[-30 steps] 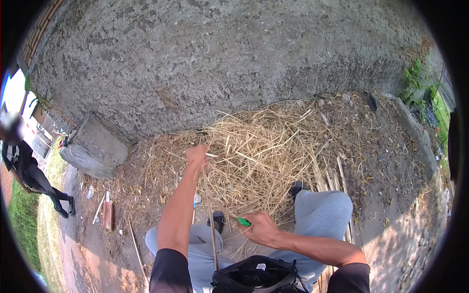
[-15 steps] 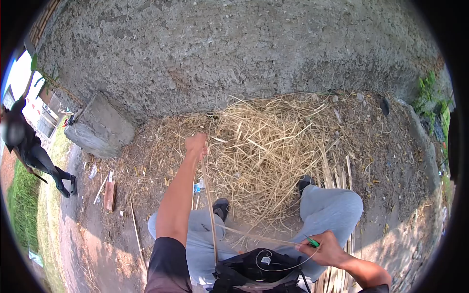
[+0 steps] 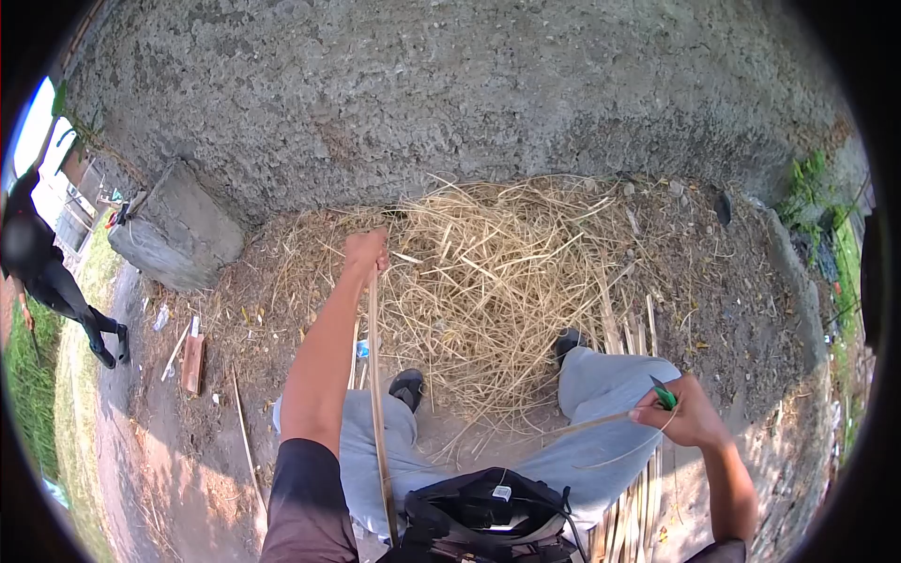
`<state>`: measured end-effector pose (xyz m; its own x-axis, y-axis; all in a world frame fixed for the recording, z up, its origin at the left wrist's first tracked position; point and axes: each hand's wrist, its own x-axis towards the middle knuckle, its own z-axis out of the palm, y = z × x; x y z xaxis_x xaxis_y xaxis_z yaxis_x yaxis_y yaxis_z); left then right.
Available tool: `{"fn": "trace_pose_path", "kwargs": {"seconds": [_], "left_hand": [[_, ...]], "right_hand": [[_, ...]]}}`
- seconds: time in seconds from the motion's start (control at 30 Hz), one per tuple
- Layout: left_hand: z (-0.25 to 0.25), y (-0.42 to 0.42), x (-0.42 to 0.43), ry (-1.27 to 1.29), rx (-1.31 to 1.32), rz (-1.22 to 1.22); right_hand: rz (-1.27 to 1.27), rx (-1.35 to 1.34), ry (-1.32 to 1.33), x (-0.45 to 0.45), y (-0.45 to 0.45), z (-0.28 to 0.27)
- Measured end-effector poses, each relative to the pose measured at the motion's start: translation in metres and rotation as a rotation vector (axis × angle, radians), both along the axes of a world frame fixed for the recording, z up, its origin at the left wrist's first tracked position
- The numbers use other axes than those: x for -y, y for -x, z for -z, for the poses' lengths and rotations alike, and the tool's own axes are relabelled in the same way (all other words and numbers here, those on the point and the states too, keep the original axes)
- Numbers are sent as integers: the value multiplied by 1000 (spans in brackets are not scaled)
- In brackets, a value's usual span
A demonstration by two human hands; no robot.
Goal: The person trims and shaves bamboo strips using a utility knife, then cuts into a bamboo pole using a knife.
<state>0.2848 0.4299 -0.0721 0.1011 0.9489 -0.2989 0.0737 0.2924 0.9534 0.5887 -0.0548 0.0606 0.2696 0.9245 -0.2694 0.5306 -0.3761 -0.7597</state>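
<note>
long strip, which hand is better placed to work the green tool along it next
Right, I'd judge. The right hand holds the green tool, while the left hand is busy gripping the far end of the long strip. The right would first have to reach inward, though.

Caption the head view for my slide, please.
Left hand gripping a long pale strip, right hand holding a green tool, before a heap of shavings by a rough wall.
</note>
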Motion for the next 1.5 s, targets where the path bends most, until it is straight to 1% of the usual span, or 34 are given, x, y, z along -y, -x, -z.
{"fn": "trace_pose_path", "kwargs": {"seconds": [0.07,0.1,0.17,0.23,0.3,0.37,0.43,0.5,0.57,0.63,0.67,0.73,0.8,0.83,0.87,0.9,0.93,0.97,1.0,1.1,1.13,1.23,1.33,1.37,1.4,1.43,1.47,1.5], "left_hand": [[-30,-7,12,73,-46,229],[-43,-8,23,72,-45,225],[-65,-4,61,-205,-464,392],[-80,15,128,-260,-661,443],[-72,47,201,-184,-445,501],[-37,85,252,28,-265,471],[-49,95,297,42,-326,581],[-35,106,317,7,-370,601],[-46,105,321,-43,-410,623],[-73,107,329,-130,-314,522],[-86,112,332,-142,-313,528],[-115,129,336,-426,-557,333],[-156,155,330,-752,-661,75],[-182,166,327,-908,-670,-115],[-205,186,324,-941,-628,-297],[-228,204,317,-1050,-617,-485],[-254,219,309,-1161,-603,-662],[-284,246,305,-1234,-582,-710],[-313,270,296,-1314,-554,-747],[-394,337,267,-1322,-615,-741],[-419,345,259,-1332,-645,-739],[-467,340,222,-1474,-716,-840],[-496,313,186,-1578,-738,-983],[-500,303,172,-1586,-730,-1034],[-502,296,157,-1576,-706,-1087],[-499,290,139,-1546,-650,-1122],[-498,293,116,-1498,-566,-1132],[-490,297,91,-1449,-478,-1138]], "right_hand": [[23,-133,-45,-19,7,-5],[18,-132,-46,-27,12,-11],[59,-105,-41,-38,21,-17],[67,-133,-73,-42,25,-11],[79,-165,-100,-44,28,0],[148,-212,-237,-45,31,10],[175,-251,-221,-47,34,15],[202,-284,-211,-50,37,14],[189,-326,-232,-54,45,6],[182,-337,-246,-58,51,0],[176,-359,-244,-60,55,-1],[159,-391,-286,-64,61,-2],[143,-431,-320,-70,68,-1],[90,-457,-325,-76,72,-1],[34,-482,-331,-82,76,-3],[34,-483,-338,-88,83,-4],[-32,-470,-344,-96,91,-6],[-98,-455,-351,-104,99,-11],[-102,-454,-361,-111,106,-17],[-190,-488,-402,-130,127,-38],[-213,-479,-438,-136,134,-44],[-221,-512,-491,-150,149,-51],[-220,-516,-597,-159,154,-47],[-227,-515,-595,-155,156,-45],[-215,-483,-650,-149,157,-43],[-204,-452,-707,-142,156,-43],[-189,-462,-625,-128,152,-51],[-193,-464,-629,-118,147,-47]]}}
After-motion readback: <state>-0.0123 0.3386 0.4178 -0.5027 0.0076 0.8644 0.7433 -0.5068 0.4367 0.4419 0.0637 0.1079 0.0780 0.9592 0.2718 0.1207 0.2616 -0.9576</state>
